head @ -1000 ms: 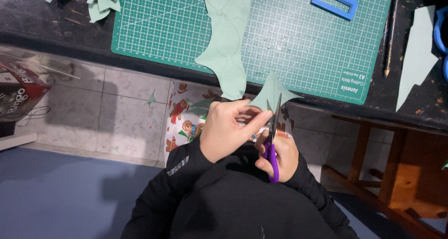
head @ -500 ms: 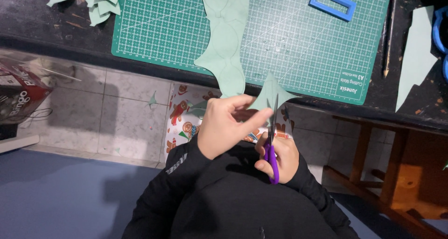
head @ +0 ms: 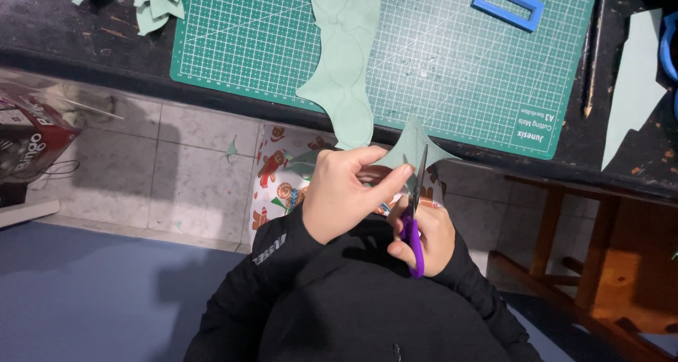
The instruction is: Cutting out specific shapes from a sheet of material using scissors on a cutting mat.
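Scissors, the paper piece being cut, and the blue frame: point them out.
scissors [head: 415, 245], head view, purple handle.
paper piece [head: 409, 146], head view, upper middle of the green shape.
blue frame [head: 510, 5], head view, its near long side.

Single head-worn view, looking steeply down from above the person's chest. Hands sit close below centre; the green cutting mat [head: 452, 58] on the dark table edge [head: 85, 48] fills the top, with tiled floor [head: 176, 171] beneath.

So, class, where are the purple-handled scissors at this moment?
In the head view, the scissors sit low at centre-right, gripped by the right hand, blades pointing up into the green paper piece pinched by the left hand.
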